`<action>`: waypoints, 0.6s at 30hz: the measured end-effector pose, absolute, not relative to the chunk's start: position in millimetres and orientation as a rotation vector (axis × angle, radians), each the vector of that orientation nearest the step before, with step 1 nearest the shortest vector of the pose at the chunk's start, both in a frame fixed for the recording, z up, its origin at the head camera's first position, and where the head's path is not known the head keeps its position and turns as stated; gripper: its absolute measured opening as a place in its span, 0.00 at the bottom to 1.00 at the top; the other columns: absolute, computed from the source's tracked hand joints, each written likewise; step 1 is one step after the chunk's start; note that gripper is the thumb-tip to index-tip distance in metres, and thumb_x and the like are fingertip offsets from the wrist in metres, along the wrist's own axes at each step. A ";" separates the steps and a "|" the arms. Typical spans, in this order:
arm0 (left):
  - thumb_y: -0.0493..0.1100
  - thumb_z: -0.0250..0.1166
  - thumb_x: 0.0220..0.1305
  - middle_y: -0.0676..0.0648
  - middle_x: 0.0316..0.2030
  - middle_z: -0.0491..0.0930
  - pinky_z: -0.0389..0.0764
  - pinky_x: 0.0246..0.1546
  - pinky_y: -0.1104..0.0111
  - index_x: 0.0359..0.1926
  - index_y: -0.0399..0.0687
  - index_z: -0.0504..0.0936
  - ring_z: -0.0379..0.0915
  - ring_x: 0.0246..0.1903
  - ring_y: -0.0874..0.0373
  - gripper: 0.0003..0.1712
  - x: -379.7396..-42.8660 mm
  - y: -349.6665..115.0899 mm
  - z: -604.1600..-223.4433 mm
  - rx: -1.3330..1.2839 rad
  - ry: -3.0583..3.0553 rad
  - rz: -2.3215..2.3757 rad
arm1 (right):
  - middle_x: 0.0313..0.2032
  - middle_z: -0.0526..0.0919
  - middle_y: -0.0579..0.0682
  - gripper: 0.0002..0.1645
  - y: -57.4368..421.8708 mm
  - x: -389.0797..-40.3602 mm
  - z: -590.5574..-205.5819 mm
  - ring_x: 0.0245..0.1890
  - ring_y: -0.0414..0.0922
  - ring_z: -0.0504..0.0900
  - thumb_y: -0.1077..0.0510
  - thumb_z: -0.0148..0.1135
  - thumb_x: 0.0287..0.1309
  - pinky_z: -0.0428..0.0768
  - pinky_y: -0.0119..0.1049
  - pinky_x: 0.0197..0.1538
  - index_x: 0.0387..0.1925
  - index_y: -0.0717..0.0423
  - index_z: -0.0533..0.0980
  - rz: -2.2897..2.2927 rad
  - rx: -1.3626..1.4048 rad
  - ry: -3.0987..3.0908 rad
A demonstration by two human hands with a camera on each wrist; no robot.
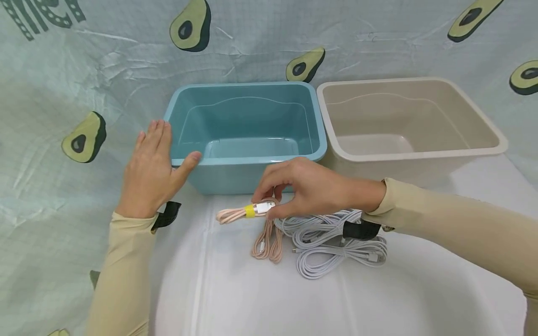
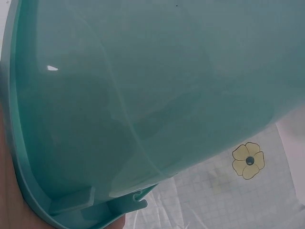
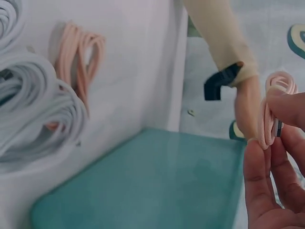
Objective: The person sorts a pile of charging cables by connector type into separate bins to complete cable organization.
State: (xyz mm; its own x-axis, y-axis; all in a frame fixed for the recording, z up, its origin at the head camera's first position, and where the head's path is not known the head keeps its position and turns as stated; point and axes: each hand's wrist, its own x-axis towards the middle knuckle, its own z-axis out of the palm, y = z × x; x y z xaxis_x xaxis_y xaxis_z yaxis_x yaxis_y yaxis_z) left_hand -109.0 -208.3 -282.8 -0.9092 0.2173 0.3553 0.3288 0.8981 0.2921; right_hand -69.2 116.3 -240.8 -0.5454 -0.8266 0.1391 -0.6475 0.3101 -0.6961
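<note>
My right hand (image 1: 307,186) pinches a coiled pink charging cable (image 1: 231,215), bound by a yellow tie and showing a white USB plug, in front of the teal bin (image 1: 235,176). In the right wrist view, thumb and fingers grip this pink coil (image 3: 265,126). With straight fingers, my left hand (image 1: 148,170) rests against the bin's left end, its thumb over the front rim. A second pink cable coil (image 1: 275,247) lies on the table below my right hand. Beside it are several bundled white cables (image 1: 321,268), partly hidden under the right wrist.
A beige bin (image 1: 420,156) stands to the right, touching the teal one or nearly so. Both stand on a white-covered table (image 1: 252,303). An avocado-print sheet (image 1: 252,56) hangs behind and to the left. Each wrist carries a black strap (image 1: 167,214).
</note>
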 end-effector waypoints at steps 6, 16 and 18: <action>0.77 0.49 0.71 0.29 0.79 0.56 0.45 0.85 0.48 0.79 0.30 0.54 0.48 0.81 0.35 0.60 -109.3 -209.3 -282.1 -0.398 -2.770 -0.476 | 0.43 0.88 0.42 0.17 124.8 -72.4 -220.9 0.41 0.36 0.83 0.63 0.79 0.53 0.88 0.32 0.48 0.46 0.49 0.88 -1.162 -1.279 2.310; 0.76 0.49 0.72 0.29 0.79 0.55 0.44 0.85 0.48 0.79 0.30 0.54 0.47 0.81 0.35 0.59 -109.4 -209.3 -283.8 -0.395 -2.770 -0.471 | 0.44 0.88 0.49 0.16 136.5 -88.6 -189.9 0.41 0.43 0.83 0.65 0.79 0.53 0.88 0.35 0.49 0.45 0.54 0.88 -1.303 -1.237 2.318; 0.76 0.49 0.72 0.29 0.79 0.56 0.45 0.85 0.48 0.79 0.30 0.55 0.48 0.81 0.35 0.58 -108.8 -208.2 -283.1 -0.399 -2.760 -0.474 | 0.44 0.88 0.50 0.16 138.6 -93.0 -185.9 0.41 0.44 0.83 0.66 0.79 0.51 0.88 0.34 0.49 0.44 0.56 0.88 -1.326 -1.209 2.326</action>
